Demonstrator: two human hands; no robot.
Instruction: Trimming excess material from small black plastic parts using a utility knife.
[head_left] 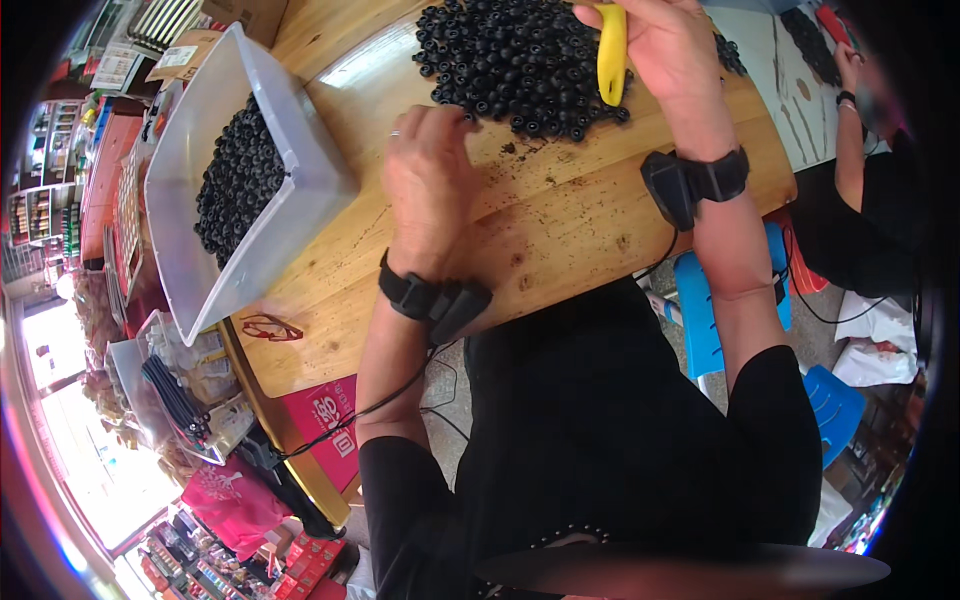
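A heap of small round black parts with holes in them (510, 70) lies on the wooden table (590, 205) at the far side. My right hand (680, 60), at the heap's right edge, is closed around a yellow-handled tool (612, 60) whose working end I cannot make out. At the near left edge of the heap, my left hand (432, 165) has its fingers curled together, the fingertips close to the black parts. Whatever they may pinch is hidden. Dark crumbs (515, 150) are scattered over the wood between my hands.
Left of my left hand, a translucent plastic bin (320, 150) holds many similar black parts. Red-framed glasses (272, 327) lie near the table's left corner. At the far right, a co-worker's hand (848, 65) holds a red tool. Blue stools (700, 315) stand by the right edge.
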